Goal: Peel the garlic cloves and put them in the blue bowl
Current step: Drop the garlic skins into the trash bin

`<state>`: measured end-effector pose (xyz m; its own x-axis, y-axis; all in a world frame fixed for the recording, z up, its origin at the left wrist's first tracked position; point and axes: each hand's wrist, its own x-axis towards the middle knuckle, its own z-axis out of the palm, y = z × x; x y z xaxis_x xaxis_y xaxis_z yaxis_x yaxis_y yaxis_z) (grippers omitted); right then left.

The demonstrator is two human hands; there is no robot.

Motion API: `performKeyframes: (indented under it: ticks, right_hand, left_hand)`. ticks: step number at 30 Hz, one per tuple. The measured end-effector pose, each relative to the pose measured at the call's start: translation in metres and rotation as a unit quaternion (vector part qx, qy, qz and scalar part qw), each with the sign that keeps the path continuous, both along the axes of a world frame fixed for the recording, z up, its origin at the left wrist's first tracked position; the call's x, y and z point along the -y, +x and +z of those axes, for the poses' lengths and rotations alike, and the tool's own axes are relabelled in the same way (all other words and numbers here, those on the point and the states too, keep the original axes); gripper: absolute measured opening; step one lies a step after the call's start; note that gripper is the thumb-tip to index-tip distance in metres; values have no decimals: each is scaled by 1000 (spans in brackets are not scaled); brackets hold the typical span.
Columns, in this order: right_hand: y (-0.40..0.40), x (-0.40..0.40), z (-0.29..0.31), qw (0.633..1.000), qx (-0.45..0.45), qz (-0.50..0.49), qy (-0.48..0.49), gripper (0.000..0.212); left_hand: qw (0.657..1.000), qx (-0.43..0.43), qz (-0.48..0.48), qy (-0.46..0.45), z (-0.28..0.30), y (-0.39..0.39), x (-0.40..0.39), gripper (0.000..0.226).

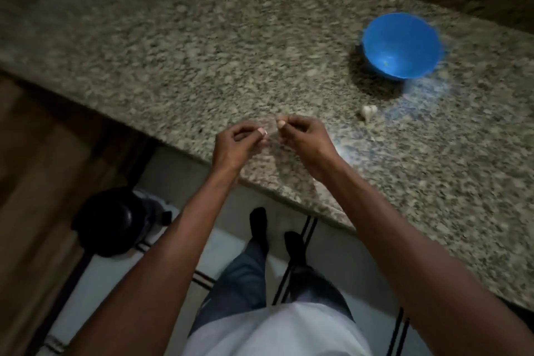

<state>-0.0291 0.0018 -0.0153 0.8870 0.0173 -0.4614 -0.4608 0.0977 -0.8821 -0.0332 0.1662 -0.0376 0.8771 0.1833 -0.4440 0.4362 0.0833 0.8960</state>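
My left hand and my right hand are close together above the near edge of the counter, fingers curled. My right fingertips pinch a small pale garlic clove. My left fingertips pinch a pale bit of garlic skin right beside it. Blur hides the details between them. A small cluster of unpeeled garlic cloves lies on the counter to the right of my hands. The blue bowl stands farther back on the right, upright, and looks nearly empty.
The speckled granite counter runs diagonally, with its edge just under my wrists. A wall rises behind the bowl. On the tiled floor to the left stands a round black object beside wooden cabinet fronts.
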Motion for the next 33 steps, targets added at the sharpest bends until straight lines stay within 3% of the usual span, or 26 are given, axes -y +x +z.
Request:
performKeyframes:
  ticks: [6,11,20,28,33]
  right_hand:
    - [-12,-149,1,984,-46,133,113,12]
    - [-50,-283,-13,962,-97,233,106,10]
    - [-128,-461,-34,921,-117,368,56,26]
    - [-144,-539,-60,907,-131,399,-2,21]
    - [-151,-587,-89,876,-113,466,-54,23]
  left_hand:
    - [970,15,228,-84,2,-69,-128,8]
    - [924,10,369,-100,-9,-140,-241,14]
    - [889,-7,453,-70,-52,-256,-400,22]
    - [862,-23,499,-85,-81,-296,-467,18]
    - [851,-23,516,-93,-90,-296,-496,23]
